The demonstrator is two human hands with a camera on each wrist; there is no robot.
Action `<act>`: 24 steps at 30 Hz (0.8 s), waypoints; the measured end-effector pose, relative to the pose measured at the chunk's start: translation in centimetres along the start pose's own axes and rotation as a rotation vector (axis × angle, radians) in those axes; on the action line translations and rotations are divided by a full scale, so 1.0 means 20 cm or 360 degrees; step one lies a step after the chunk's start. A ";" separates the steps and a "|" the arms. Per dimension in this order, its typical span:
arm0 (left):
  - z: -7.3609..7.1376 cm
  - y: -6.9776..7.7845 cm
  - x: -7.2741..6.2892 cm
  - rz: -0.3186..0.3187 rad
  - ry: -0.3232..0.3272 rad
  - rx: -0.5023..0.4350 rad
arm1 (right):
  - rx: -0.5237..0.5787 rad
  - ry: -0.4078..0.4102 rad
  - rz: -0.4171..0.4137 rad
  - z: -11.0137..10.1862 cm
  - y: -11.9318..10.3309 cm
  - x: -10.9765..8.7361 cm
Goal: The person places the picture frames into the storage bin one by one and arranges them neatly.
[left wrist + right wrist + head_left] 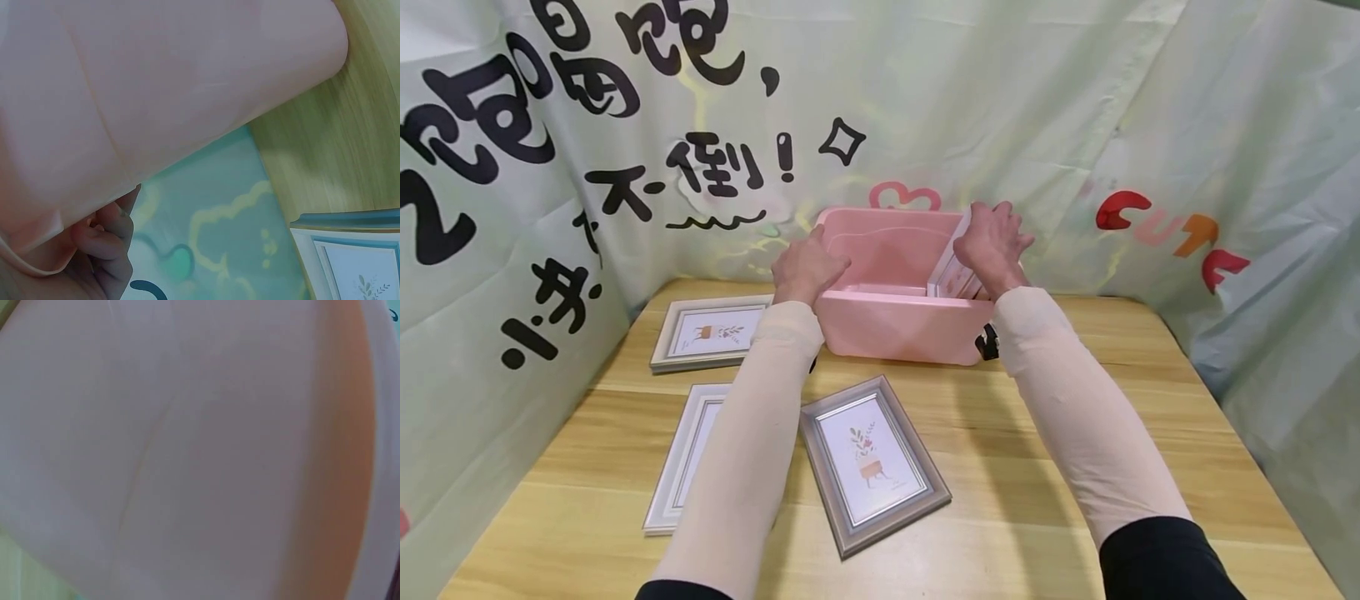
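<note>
A pink plastic bin [895, 329] stands at the back of the table. My left hand [807, 265] grips its left rim; in the left wrist view the fingers [106, 234] curl around that edge. Over the bin's right end, my right hand [992, 246] holds the top of a white picture frame [952, 271], which leans inside against the right side. The thumb lies on the frame's near face, and the other fingers reach past its upper edge. The right wrist view is filled by the bin's pink wall [206, 469], with the right hand hidden.
On the wooden table [1037, 533], a grey-brown picture frame [932, 475] lies in front of the bin. A white frame [662, 508] is partly under the left forearm, and a beige frame [700, 362] lies left of the bin. Printed curtains [1000, 108] hang behind and beside the table.
</note>
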State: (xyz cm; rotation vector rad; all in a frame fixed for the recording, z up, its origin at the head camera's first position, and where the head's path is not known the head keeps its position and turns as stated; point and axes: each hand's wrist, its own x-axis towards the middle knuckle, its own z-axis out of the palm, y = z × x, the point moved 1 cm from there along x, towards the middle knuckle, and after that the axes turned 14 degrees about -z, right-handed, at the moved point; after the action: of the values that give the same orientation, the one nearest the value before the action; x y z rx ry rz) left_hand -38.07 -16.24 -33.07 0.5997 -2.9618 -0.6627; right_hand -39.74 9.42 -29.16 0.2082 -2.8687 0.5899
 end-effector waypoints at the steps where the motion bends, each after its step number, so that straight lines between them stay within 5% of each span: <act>1: 0.00 0.00 0.00 0.0001 -0.0004 0.0000 | 0.0001 0.0001 0.0010 0.00 0.00 0.00; 12: 0.00 0.00 0.00 0.0005 0.0010 0.0002 | -0.0097 0.0044 -0.0028 0.03 0.00 0.00; 24: 0.01 0.00 0.00 0.0003 0.0021 -0.0003 | -0.0205 -0.0071 -0.0038 0.03 0.00 0.00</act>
State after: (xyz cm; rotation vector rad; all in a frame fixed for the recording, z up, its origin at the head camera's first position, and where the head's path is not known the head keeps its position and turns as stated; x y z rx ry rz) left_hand -38.17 -16.14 -33.21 0.5992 -2.9485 -0.6589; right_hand -39.80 9.06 -29.75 0.2376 -2.9294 0.3993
